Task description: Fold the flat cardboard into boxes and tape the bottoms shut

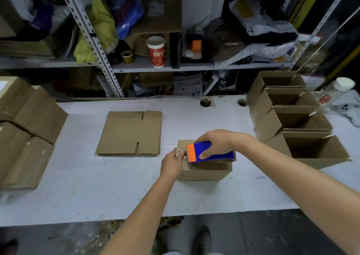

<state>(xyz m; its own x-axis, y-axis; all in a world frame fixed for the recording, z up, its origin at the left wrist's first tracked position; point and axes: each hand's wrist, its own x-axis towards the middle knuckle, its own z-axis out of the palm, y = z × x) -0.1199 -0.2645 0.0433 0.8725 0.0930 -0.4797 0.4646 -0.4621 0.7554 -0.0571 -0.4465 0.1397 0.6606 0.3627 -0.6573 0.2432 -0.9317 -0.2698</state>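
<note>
Fingers of my right hand (216, 143) curl round the blue-and-orange plastic tape dispenser (211, 154) atop the brown cardboard box (204, 172); my left hand (172, 162) pinches the box's left edge.

The white tabletop (78, 186) carries a box (204, 173) at centre, flat cardboard (130, 133) at ten o'clock, open boxes (292, 118) at three, closed boxes (29, 128) at nine.

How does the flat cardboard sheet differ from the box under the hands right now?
The flat cardboard lies as an unfolded sheet; the folded box stands up as a block. The flat cardboard is untouched; the left hand holds the folded box's edge while the right hand grips a tape dispenser over it. Both are plain brown cardboard.
</note>
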